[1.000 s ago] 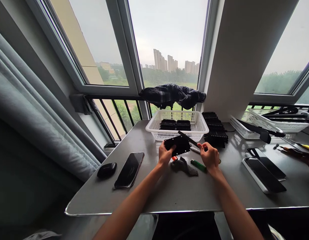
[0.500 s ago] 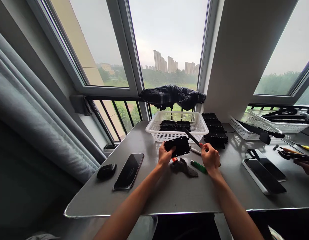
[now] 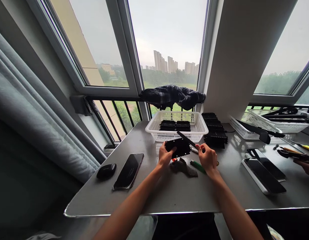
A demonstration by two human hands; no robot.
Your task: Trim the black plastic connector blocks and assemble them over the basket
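Observation:
My left hand [image 3: 166,154] grips a flat black plate [image 3: 178,147] with toothed edges and small pale dots, thumb on its face. In my right hand [image 3: 206,156] is a long, flat black tool [image 3: 187,139], slanting up and left across the plate's upper right edge. Whether the two touch is hard to tell. Behind them stands a white basket [image 3: 154,135] with similar black parts [image 3: 175,125] inside. A dark cloth [image 3: 184,167] lies below the plate, beside a green-handled tool [image 3: 198,166].
More black parts [image 3: 214,130] are stacked right of the basket. A phone [image 3: 128,171] and a black mouse [image 3: 106,171] lie left; two phone-like devices [image 3: 265,175] lie right. Another person's hand [image 3: 304,166] holds a dark tool at the right edge, near more baskets [image 3: 246,133].
My right hand has shifted slightly left, and the black tool has slid left over the plate's edge. The plate in my left hand has tilted slightly.

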